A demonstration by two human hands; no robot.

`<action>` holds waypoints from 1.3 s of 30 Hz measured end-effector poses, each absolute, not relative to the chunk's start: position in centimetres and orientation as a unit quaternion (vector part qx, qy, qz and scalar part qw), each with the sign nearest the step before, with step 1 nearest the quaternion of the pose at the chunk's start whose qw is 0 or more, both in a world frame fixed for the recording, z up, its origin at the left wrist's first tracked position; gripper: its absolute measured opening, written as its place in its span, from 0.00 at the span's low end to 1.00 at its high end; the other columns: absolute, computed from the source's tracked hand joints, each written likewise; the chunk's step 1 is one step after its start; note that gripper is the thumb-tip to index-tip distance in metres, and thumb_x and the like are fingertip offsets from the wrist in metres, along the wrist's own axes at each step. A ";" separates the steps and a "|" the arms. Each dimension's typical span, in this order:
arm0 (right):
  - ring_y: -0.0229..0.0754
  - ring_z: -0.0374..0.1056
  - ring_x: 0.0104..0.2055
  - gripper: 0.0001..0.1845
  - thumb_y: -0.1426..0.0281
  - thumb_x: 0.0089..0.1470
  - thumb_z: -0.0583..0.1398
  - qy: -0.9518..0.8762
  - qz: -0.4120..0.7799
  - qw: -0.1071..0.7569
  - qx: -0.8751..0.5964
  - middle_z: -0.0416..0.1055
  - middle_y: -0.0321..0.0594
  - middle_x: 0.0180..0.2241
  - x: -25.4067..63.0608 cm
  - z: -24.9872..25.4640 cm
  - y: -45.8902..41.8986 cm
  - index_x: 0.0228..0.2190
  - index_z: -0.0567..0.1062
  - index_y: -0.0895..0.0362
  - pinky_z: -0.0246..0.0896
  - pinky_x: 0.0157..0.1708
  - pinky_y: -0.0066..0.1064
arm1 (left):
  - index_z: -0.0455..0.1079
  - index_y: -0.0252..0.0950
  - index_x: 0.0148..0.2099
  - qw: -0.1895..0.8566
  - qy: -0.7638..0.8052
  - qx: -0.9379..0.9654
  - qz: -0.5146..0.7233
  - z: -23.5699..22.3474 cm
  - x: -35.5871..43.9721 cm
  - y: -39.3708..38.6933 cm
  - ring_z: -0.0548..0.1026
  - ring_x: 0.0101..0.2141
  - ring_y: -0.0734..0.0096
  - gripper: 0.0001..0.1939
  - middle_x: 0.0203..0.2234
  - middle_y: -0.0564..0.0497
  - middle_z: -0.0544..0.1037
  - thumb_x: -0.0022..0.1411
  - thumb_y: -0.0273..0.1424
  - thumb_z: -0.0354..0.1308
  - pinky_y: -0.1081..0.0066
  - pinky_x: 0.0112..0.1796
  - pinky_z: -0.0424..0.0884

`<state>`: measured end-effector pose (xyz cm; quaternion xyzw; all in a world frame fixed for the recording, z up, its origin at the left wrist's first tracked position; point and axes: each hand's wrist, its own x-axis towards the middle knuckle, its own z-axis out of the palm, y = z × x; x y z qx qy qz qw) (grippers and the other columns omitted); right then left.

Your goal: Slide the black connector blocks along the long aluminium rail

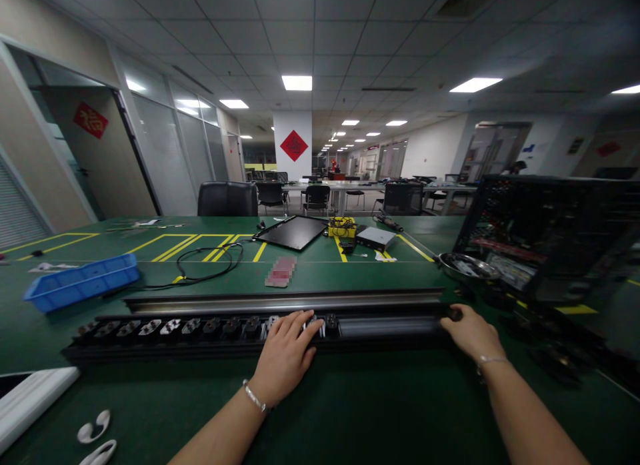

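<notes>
A long black rail [215, 342] with a row of small metal-and-black modules [170, 326] lies across the green table in front of me. My left hand [286, 355] lies on the rail near its middle, fingers spread over the last modules. My right hand [470, 332] grips the rail's right end, fingers curled over it. A second, silver-topped bar [280, 298] lies just behind the rail.
A blue bin [80, 282] sits at the left, a black cable [210, 265] behind the rail. At the right stand an open computer case [550, 235] and a metal bowl [467, 266]. A white device [30, 398] and earbuds [95, 435] lie near left. Chairs and desks stand beyond.
</notes>
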<state>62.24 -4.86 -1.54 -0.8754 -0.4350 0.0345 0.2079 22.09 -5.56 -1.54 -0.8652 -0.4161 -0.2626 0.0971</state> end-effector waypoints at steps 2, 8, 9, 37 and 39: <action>0.53 0.65 0.47 0.27 0.60 0.45 0.52 -0.435 0.026 0.208 -0.876 0.68 0.51 0.46 62.1 -1.5 -4.9 0.47 0.67 0.58 0.58 0.47 0.42 | 0.59 0.46 0.57 0.103 -0.411 -0.866 -0.266 -1.6 22.1 -5.5 0.61 0.53 0.61 0.25 0.55 0.51 0.65 0.57 0.28 0.54 0.58 0.51 0.58; 0.53 0.65 0.47 0.27 0.60 0.46 0.51 -0.440 0.024 0.200 -0.875 0.68 0.52 0.46 62.2 -1.6 -4.8 0.47 0.67 0.59 0.59 0.45 0.43 | 0.58 0.47 0.57 0.099 -0.412 -0.865 -0.267 -1.7 22.1 -5.5 0.61 0.54 0.62 0.26 0.55 0.52 0.64 0.57 0.28 0.54 0.58 0.52 0.57; 0.53 0.65 0.47 0.27 0.60 0.46 0.51 -0.440 0.024 0.200 -0.875 0.68 0.52 0.46 62.3 -1.7 -4.8 0.47 0.67 0.58 0.59 0.45 0.43 | 0.58 0.47 0.57 0.099 -0.413 -0.866 -0.266 -1.7 22.1 -5.6 0.61 0.54 0.62 0.26 0.55 0.52 0.64 0.57 0.28 0.54 0.58 0.52 0.57; 0.56 0.64 0.47 0.27 0.61 0.45 0.53 -0.389 0.022 0.231 -0.892 0.70 0.54 0.42 62.1 -1.5 -5.3 0.46 0.67 0.59 0.62 0.42 0.43 | 0.58 0.47 0.57 0.098 -0.418 -0.865 -0.259 -1.4 22.1 -5.6 0.61 0.54 0.62 0.25 0.55 0.52 0.64 0.57 0.28 0.54 0.58 0.51 0.58; 0.56 0.63 0.48 0.27 0.60 0.44 0.53 -0.381 0.028 0.231 -0.895 0.69 0.53 0.42 61.9 -1.3 -5.3 0.46 0.67 0.59 0.62 0.42 0.43 | 0.58 0.46 0.57 0.097 -0.416 -0.866 -0.262 -1.4 22.1 -5.6 0.61 0.53 0.61 0.25 0.55 0.52 0.64 0.57 0.28 0.54 0.58 0.51 0.58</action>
